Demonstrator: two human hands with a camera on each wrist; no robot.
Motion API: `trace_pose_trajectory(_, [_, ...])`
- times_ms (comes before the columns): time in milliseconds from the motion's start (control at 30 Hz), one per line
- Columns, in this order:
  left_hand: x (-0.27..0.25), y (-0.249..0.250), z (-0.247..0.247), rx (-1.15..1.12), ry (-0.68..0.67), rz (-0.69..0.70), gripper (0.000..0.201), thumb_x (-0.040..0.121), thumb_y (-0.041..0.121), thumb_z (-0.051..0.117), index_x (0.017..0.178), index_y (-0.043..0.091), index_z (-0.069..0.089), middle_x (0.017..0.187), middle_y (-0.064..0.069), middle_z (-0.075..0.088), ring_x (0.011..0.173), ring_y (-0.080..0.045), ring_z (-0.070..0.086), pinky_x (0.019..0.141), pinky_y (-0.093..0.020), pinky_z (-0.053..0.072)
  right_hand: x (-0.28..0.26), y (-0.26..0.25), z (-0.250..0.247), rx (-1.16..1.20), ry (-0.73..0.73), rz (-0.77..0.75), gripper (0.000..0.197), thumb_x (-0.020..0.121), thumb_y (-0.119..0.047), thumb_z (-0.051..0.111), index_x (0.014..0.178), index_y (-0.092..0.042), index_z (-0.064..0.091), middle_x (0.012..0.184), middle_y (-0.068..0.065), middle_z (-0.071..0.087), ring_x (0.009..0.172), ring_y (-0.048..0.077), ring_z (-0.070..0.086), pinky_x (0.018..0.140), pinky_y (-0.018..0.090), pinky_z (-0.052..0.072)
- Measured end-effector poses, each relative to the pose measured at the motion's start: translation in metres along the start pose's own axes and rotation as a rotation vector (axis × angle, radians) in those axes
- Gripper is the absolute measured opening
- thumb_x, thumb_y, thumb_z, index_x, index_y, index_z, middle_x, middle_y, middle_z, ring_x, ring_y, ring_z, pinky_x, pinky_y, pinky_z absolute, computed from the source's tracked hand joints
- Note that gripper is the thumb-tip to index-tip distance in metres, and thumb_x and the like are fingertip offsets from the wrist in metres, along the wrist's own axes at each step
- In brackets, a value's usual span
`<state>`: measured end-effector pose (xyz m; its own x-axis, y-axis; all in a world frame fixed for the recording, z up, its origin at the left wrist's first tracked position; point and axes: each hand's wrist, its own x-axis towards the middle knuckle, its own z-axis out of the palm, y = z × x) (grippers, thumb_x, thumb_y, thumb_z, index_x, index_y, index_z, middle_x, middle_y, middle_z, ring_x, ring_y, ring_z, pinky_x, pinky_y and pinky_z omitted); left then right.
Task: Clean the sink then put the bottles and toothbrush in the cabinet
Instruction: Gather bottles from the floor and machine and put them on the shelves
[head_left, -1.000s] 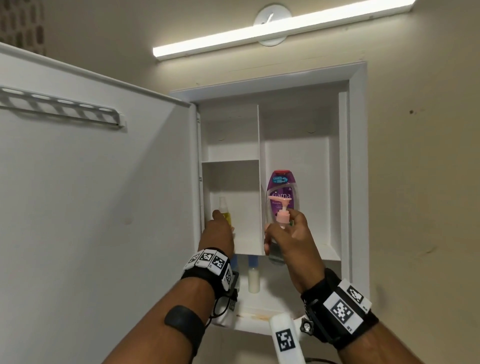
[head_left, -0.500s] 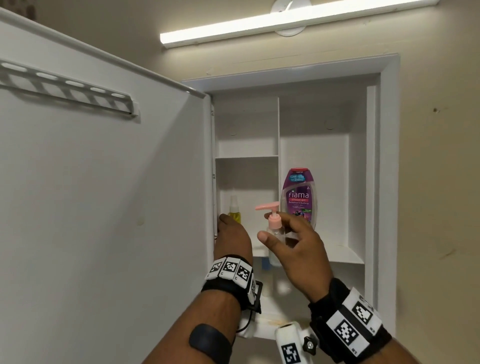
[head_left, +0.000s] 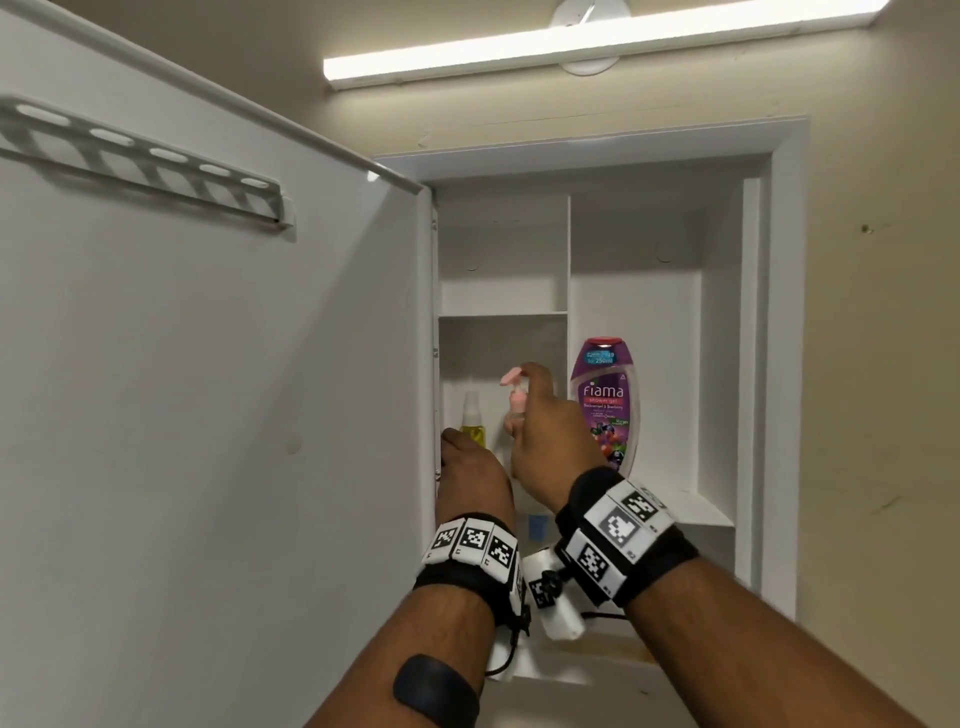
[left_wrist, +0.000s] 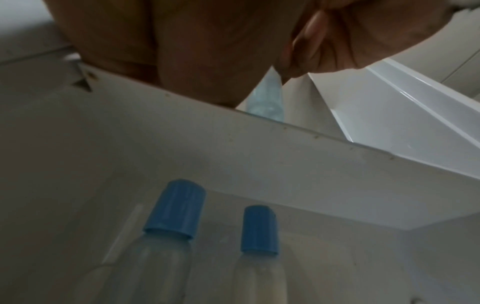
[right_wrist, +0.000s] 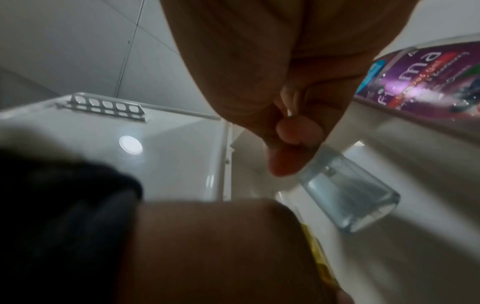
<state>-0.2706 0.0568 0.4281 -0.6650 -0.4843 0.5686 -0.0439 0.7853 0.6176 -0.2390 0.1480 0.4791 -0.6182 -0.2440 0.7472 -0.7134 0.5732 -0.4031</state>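
The white wall cabinet (head_left: 696, 506) stands open. My right hand (head_left: 540, 426) grips a clear pump bottle with a pink pump (head_left: 511, 376) by its neck, in the left compartment above the middle shelf; its clear body (right_wrist: 350, 193) hangs tilted below my fingers (right_wrist: 298, 131). A yellow spray bottle (head_left: 472, 423) stands at the far left of that shelf. My left hand (head_left: 467, 462) sits at the shelf edge before its base, fingers (left_wrist: 319, 41) curled; any hold on it is hidden. A purple shower gel bottle (head_left: 605, 410) stands in the right compartment.
The cabinet door (head_left: 208, 364) is swung wide to the left, with a slotted rack (head_left: 145, 161) near its top. Two blue-capped bottles (left_wrist: 174, 209) stand on the shelf below. A tube light (head_left: 571, 47) runs above the cabinet. Bare beige wall lies to the right.
My right hand has carried the pump bottle left and up, from in front of the shower gel bottle into the left compartment. My left hand has sunk below the yellow bottle.
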Motion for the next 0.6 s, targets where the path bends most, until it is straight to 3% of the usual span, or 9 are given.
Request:
trace_pose_trajectory(67, [0.003, -0.003, -0.001, 0.115, -0.034, 0.043, 0.074, 0.045, 0.009, 0.096, 0.11, -0.012, 0.067, 0.093, -0.022, 0.072, 0.059, -0.021, 0.073, 0.047, -0.022, 0.054, 0.002, 0.001, 0.004, -0.054, -0.02, 0.012, 0.059, 0.089, 0.002, 0.053, 0.139, -0.019, 0.03, 0.083, 0.001, 0.061, 0.076, 0.017, 0.063, 0.064, 0.027, 0.049])
trace_pose_trajectory(100, [0.004, -0.002, -0.001, 0.111, -0.056, 0.046, 0.077, 0.038, 0.012, 0.099, 0.106, -0.01, 0.07, 0.089, -0.019, 0.074, 0.053, -0.017, 0.071, 0.042, -0.021, 0.051, 0.002, 0.001, 0.006, -0.092, -0.045, 0.03, 0.064, 0.091, -0.001, 0.053, 0.144, -0.018, 0.023, 0.085, 0.003, 0.062, 0.076, 0.019, 0.063, 0.063, 0.026, 0.047])
trace_pose_trajectory(167, [0.003, -0.001, -0.003, 0.148, -0.051, 0.017, 0.081, 0.049, 0.02, 0.098, 0.117, -0.009, 0.065, 0.101, -0.019, 0.073, 0.064, -0.017, 0.074, 0.051, -0.021, 0.055, 0.002, 0.001, 0.012, -0.155, -0.117, 0.101, 0.085, 0.093, -0.008, 0.055, 0.155, -0.017, -0.002, 0.094, 0.009, 0.065, 0.08, 0.022, 0.064, 0.068, 0.03, 0.051])
trace_pose_trajectory(200, [0.004, -0.003, 0.001, 0.114, -0.085, -0.01, 0.08, 0.066, 0.022, 0.092, 0.129, -0.01, 0.055, 0.117, -0.022, 0.067, 0.081, -0.019, 0.075, 0.064, -0.022, 0.057, 0.002, 0.002, 0.015, -0.178, -0.145, 0.126, 0.091, 0.094, -0.009, 0.054, 0.156, -0.018, -0.011, 0.1, 0.012, 0.066, 0.083, 0.024, 0.066, 0.073, 0.033, 0.054])
trace_pose_trajectory(267, [0.003, -0.003, 0.004, 0.07, -0.08, -0.022, 0.072, 0.097, 0.018, 0.062, 0.15, -0.009, 0.021, 0.148, -0.023, 0.041, 0.119, -0.025, 0.063, 0.093, -0.028, 0.052, 0.003, 0.004, 0.018, -0.211, -0.172, 0.149, 0.091, 0.094, -0.008, 0.053, 0.157, -0.019, -0.012, 0.104, 0.015, 0.066, 0.086, 0.026, 0.066, 0.077, 0.036, 0.055])
trace_pose_trajectory(300, [0.004, -0.005, 0.005, 0.077, -0.04, 0.004, 0.069, 0.101, 0.016, 0.053, 0.152, -0.008, 0.012, 0.153, -0.022, 0.033, 0.126, -0.025, 0.057, 0.099, -0.029, 0.048, 0.004, 0.005, 0.017, -0.223, -0.169, 0.156, 0.091, 0.093, -0.005, 0.053, 0.157, -0.02, -0.011, 0.104, 0.014, 0.067, 0.086, 0.026, 0.067, 0.077, 0.036, 0.055])
trace_pose_trajectory(500, [0.002, -0.003, 0.001, 0.104, -0.02, 0.004, 0.06, 0.104, 0.011, 0.042, 0.152, -0.007, 0.011, 0.151, -0.021, 0.036, 0.128, -0.028, 0.055, 0.101, -0.032, 0.046, 0.002, 0.006, 0.015, -0.344, -0.17, 0.112, 0.102, 0.089, 0.002, 0.056, 0.156, -0.024, -0.015, 0.103, 0.014, 0.067, 0.083, 0.027, 0.067, 0.074, 0.037, 0.056])
trace_pose_trajectory(600, [0.002, -0.005, -0.001, 0.09, -0.038, 0.02, 0.065, 0.103, 0.011, 0.046, 0.152, -0.008, 0.008, 0.152, -0.022, 0.035, 0.131, -0.027, 0.052, 0.103, -0.03, 0.044, 0.0, 0.007, 0.014, -0.327, -0.146, 0.101, 0.105, 0.091, -0.004, 0.058, 0.154, -0.023, -0.024, 0.102, 0.009, 0.068, 0.075, 0.019, 0.065, 0.073, 0.035, 0.058])
